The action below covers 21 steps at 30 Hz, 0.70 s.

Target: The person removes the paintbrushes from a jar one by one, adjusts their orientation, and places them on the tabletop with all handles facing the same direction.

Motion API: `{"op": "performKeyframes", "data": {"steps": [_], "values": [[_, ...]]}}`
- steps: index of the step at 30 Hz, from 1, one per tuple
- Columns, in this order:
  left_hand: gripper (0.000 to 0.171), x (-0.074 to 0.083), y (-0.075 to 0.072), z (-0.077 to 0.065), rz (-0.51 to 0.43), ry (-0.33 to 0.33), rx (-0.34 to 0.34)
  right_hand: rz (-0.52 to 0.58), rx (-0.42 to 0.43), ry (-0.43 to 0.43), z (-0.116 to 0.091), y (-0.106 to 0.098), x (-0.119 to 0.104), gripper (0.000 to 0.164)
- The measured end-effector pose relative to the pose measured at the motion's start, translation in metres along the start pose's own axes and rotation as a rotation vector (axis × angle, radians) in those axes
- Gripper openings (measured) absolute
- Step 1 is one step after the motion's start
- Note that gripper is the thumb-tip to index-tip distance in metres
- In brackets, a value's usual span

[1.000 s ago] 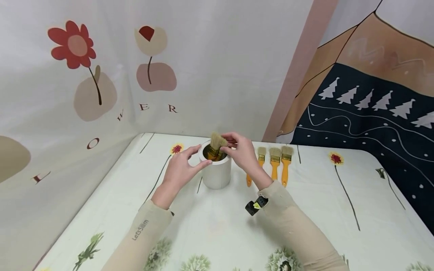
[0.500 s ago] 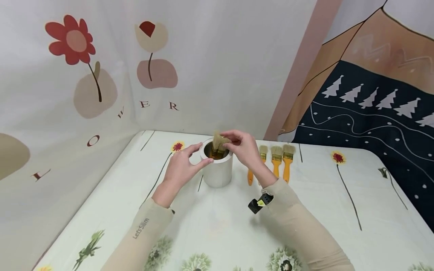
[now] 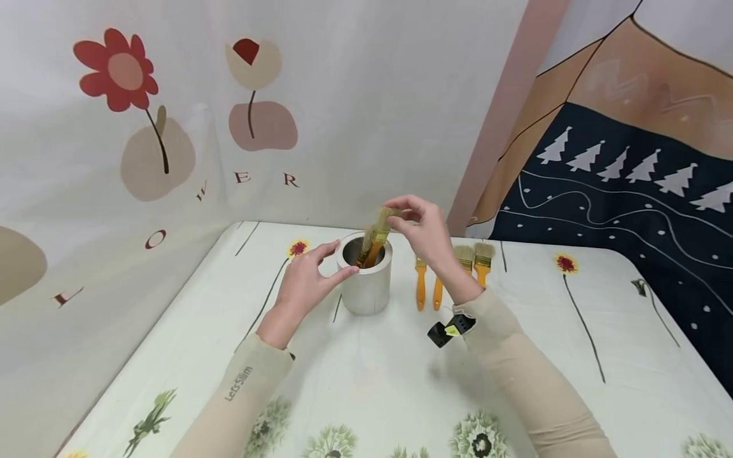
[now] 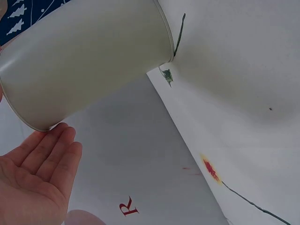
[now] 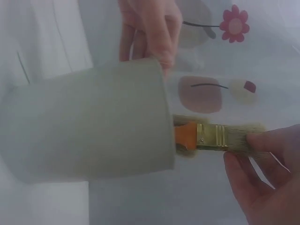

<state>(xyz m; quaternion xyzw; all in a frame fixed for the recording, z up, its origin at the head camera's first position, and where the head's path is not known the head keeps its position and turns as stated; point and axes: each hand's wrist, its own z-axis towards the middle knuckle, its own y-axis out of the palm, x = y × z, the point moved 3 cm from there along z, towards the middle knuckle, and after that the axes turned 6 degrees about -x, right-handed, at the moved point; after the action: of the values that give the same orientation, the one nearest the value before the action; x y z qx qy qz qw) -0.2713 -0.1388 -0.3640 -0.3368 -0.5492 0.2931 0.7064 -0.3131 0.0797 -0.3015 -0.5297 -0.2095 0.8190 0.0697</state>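
Note:
A white cylindrical canister (image 3: 365, 296) stands upright on the table in the head view. My left hand (image 3: 302, 285) holds its rim, thumb on the near side and index finger on the far left. My right hand (image 3: 426, 234) pinches a paintbrush (image 3: 380, 236) by its pale bristles above the opening. The right wrist view shows that paintbrush's metal band (image 5: 212, 136) and part of its orange handle outside the rim; the lower handle is hidden inside. Other bristles (image 3: 368, 239) stick up beside it. In the left wrist view, my left fingers (image 4: 51, 152) touch the canister's rim.
Several orange-handled paintbrushes (image 3: 420, 283) lie on the table right of the canister, partly hidden by my right forearm. The flower-print tablecloth (image 3: 366, 375) covers the table. A printed fabric backdrop (image 3: 366, 127) hangs behind the table's far edge.
My right hand has risen and moved right, drawing the pinched paintbrush upward so more of its metal band and handle shows. My left hand has stayed at the canister's rim.

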Motion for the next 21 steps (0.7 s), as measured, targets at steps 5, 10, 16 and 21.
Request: {"op": "performKeyframes", "data": {"steps": [5,10,16,21], "values": [[0.074,0.001,0.001,0.001,0.002,0.005,0.001,0.032,0.066,-0.039,0.0,-0.015,-0.005,0.022],[0.073,0.001,0.001,0.0,-0.008,0.003,0.009,0.141,0.123,-0.102,0.0,-0.032,-0.011,0.025],[0.072,0.0,0.0,-0.001,-0.016,0.006,0.018,0.237,0.2,-0.163,0.0,-0.057,-0.018,0.025],[0.072,0.001,-0.001,-0.001,-0.013,0.004,0.018,0.264,0.246,-0.171,-0.004,-0.079,-0.021,0.02]]}}
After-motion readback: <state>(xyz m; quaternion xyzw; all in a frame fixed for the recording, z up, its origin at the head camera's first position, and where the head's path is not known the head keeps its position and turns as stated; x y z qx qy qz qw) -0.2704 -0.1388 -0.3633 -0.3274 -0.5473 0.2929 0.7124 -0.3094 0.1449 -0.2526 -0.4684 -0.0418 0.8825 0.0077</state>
